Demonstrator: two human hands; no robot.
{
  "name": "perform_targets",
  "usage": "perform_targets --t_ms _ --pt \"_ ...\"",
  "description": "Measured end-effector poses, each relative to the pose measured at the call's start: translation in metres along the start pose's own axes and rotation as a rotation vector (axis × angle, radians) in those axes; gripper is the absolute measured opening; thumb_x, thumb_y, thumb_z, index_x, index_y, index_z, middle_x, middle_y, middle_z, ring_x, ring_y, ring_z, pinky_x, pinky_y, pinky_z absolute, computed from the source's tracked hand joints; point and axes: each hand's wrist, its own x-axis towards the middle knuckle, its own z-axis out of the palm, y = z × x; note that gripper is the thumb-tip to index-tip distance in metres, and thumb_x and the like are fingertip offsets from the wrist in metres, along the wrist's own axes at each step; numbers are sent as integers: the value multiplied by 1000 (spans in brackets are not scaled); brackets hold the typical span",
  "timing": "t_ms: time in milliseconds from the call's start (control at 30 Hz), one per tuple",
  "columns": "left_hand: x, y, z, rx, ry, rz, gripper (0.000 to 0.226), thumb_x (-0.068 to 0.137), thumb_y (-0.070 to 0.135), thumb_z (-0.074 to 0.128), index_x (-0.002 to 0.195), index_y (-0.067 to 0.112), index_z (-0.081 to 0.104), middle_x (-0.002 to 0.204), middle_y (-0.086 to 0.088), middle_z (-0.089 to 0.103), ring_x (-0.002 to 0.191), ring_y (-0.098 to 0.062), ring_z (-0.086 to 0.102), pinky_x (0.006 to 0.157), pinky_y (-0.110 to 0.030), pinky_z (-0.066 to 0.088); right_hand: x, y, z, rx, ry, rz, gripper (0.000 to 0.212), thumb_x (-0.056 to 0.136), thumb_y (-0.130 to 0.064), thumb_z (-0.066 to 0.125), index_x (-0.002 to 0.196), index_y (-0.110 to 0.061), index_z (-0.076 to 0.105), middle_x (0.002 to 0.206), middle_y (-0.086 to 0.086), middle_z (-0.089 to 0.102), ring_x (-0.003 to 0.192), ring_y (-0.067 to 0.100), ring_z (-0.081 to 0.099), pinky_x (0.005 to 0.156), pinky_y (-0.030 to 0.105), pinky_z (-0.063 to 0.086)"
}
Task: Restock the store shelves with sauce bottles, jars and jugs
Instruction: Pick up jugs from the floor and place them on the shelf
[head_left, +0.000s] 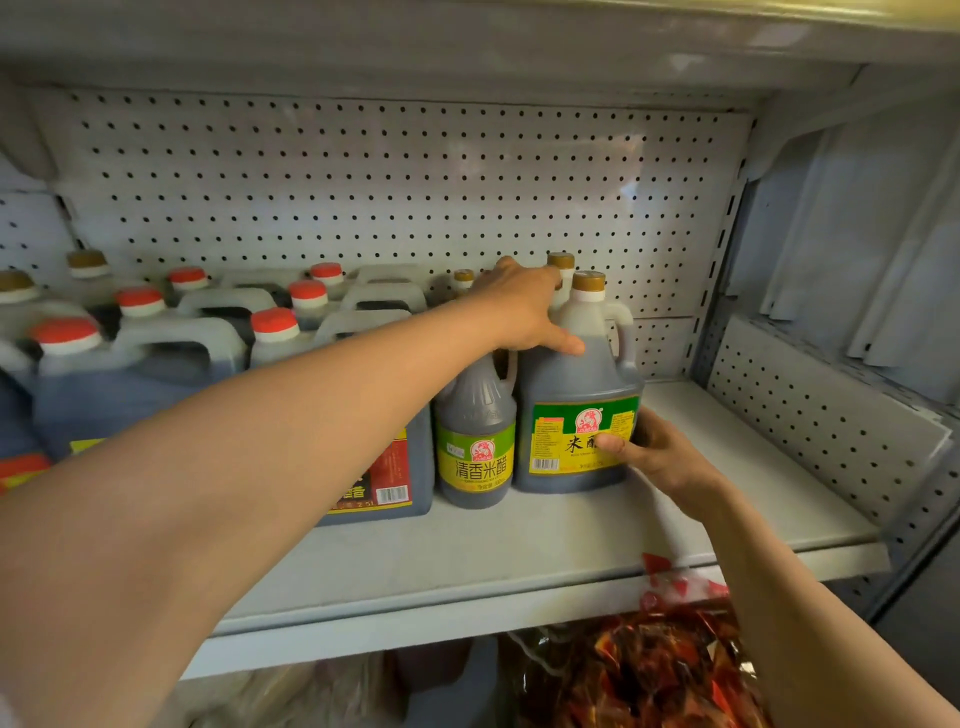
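A large dark vinegar jug (574, 384) with a gold cap and a green-yellow label stands on the white shelf (519, 540). My left hand (524, 306) grips its shoulder and neck from above. My right hand (654, 452) holds its lower right side, thumb across the label. A smaller dark bottle (475, 441) with a yellow-green label stands just left of it, touching or nearly so. Behind them more gold-capped bottles (561, 262) show partly.
Several big red-capped dark jugs (156, 358) fill the shelf's left half. The pegboard back wall (395, 182) and the upright post (719, 260) bound the shelf. Bare shelf lies right of the jug. Below, red snack packets (639, 670) sit on a lower level.
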Motion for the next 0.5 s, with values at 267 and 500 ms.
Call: perform_targets --t_ms 267,500 --pt "-97 -105 -83 -508 315 -77 47 76 43 82 117 26 67 104 14 68 92 15 60 79 -2 43 -16 -74 30 -112 498 -209 64 78 -33 77 136 -13 58 133 5 63 120 19 60 105 40 48" --pt "-153 -180 -69 -387 281 -182 52 71 33 88 117 26 67 112 7 70 91 15 60 81 -7 44 1 -140 101 -471 471 -455 42 81 -39 79 120 -27 71 122 -11 65 112 -10 53 95 17 44"
